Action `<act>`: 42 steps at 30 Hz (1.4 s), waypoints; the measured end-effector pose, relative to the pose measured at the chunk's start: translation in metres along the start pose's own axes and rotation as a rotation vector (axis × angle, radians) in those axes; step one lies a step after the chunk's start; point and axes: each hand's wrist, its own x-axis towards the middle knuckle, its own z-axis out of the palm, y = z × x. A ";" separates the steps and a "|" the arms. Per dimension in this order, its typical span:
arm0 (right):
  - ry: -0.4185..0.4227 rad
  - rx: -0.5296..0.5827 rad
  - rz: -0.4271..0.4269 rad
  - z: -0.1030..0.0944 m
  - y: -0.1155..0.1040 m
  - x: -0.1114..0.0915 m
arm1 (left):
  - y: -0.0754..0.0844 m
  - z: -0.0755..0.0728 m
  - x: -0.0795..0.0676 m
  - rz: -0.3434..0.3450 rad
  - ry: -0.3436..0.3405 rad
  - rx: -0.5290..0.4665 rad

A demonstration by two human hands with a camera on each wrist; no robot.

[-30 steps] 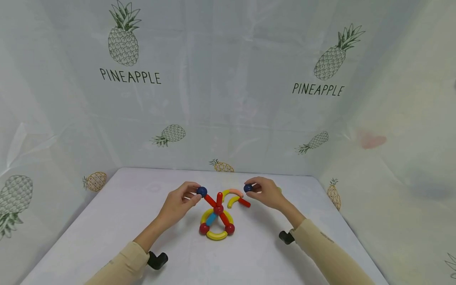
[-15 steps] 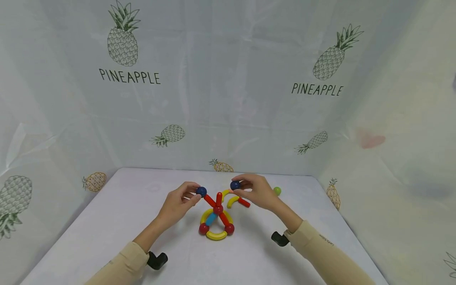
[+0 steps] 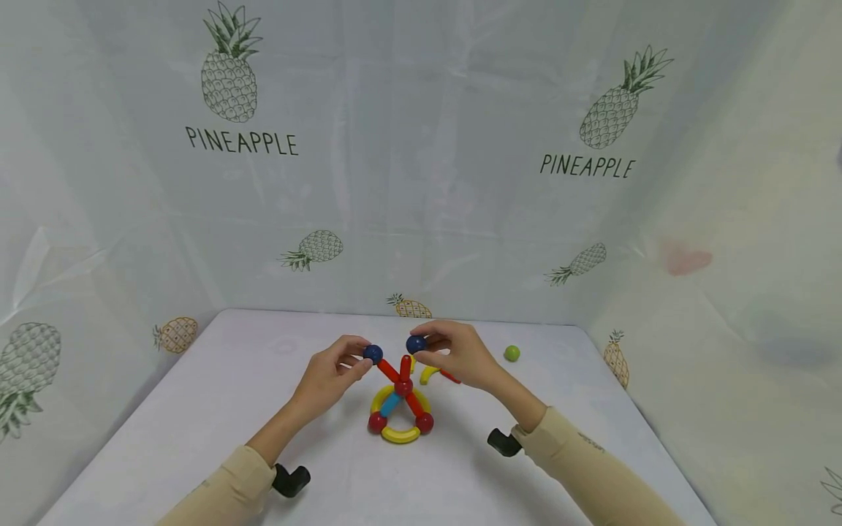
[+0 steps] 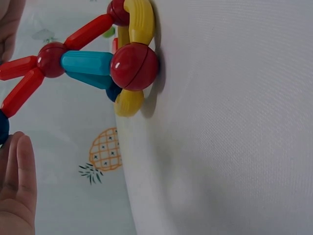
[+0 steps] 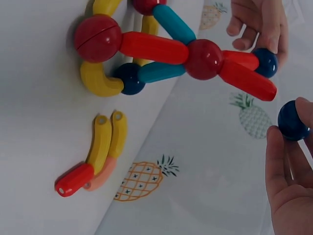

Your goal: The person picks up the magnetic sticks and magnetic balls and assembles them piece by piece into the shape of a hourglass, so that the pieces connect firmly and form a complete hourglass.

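Observation:
In the head view a magnetic stick-and-ball structure stands on the table, its yellow curved base (image 3: pixel 400 435) joined at the corners by balls. Blue and red sticks rise from it to a red center ball (image 3: pixel 403 387), where two more red sticks fork upward. My left hand (image 3: pixel 331 374) pinches a blue ball (image 3: pixel 373 354) at the tip of the left red stick. Between thumb and fingers, my right hand (image 3: pixel 460 354) holds another blue ball (image 5: pixel 292 121). That ball is just above the free tip of the other red stick (image 5: pixel 250 82), a small gap showing in the right wrist view.
Behind the structure lie loose pieces: yellow curved sticks (image 5: pixel 100 142), a salmon curved stick (image 5: pixel 103 174) and a red stick (image 5: pixel 74 179). A green ball (image 3: pixel 511 353) rests farther right on the white table (image 3: pixel 250 409). A pineapple-print curtain (image 3: pixel 421 183) encloses the back and sides.
My right hand has moved left with its blue ball, from beyond the loose pieces to over the upright red stick, uncovering the green ball. The left hand has stayed in place.

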 end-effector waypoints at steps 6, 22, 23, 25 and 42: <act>-0.023 0.030 0.021 0.007 -0.005 0.004 | 0.000 -0.001 0.000 0.001 -0.008 -0.019; -0.065 0.042 0.031 0.014 -0.005 0.004 | -0.002 -0.001 0.000 0.015 -0.013 -0.014; -0.067 0.045 0.030 0.015 -0.005 0.004 | -0.003 -0.001 0.000 0.016 -0.013 -0.014; -0.070 0.051 0.027 0.014 -0.006 0.003 | -0.003 -0.001 0.000 0.015 -0.010 -0.015; -0.093 0.044 0.007 0.004 0.005 -0.002 | -0.002 -0.002 0.000 0.015 -0.004 -0.019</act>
